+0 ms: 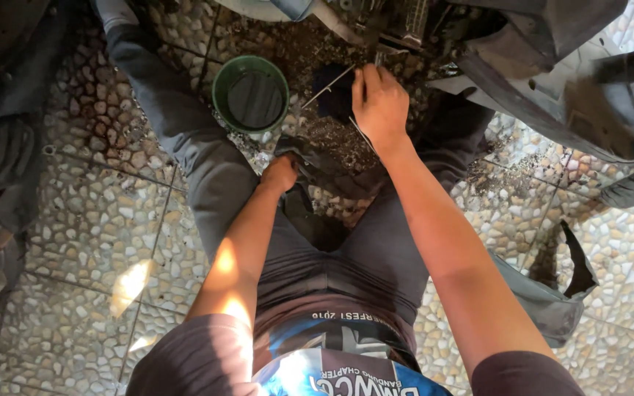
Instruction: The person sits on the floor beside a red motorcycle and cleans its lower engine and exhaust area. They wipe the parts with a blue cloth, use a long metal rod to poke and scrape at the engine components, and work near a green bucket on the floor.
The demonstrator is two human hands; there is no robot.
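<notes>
I look straight down at my own lap and spread legs in grey trousers. My right hand [380, 104] reaches forward over the floor, fingers closed on a thin metal rod or wire [328, 86] that slants up to the right beside a dark cloth-like lump [332, 94]. My left hand [279, 174] hangs lower between my knees, its fingers curled down and hidden from view, touching a dark grey rag [317, 163] on the floor.
A round green pot [250, 94] with dark contents stands on the pebble-patterned tile floor [89, 213], left of my right hand. Grimy grey vehicle body panels [552, 81] fill the upper right. A grey cloth bag [552, 301] lies at the right. Dark debris covers the floor ahead.
</notes>
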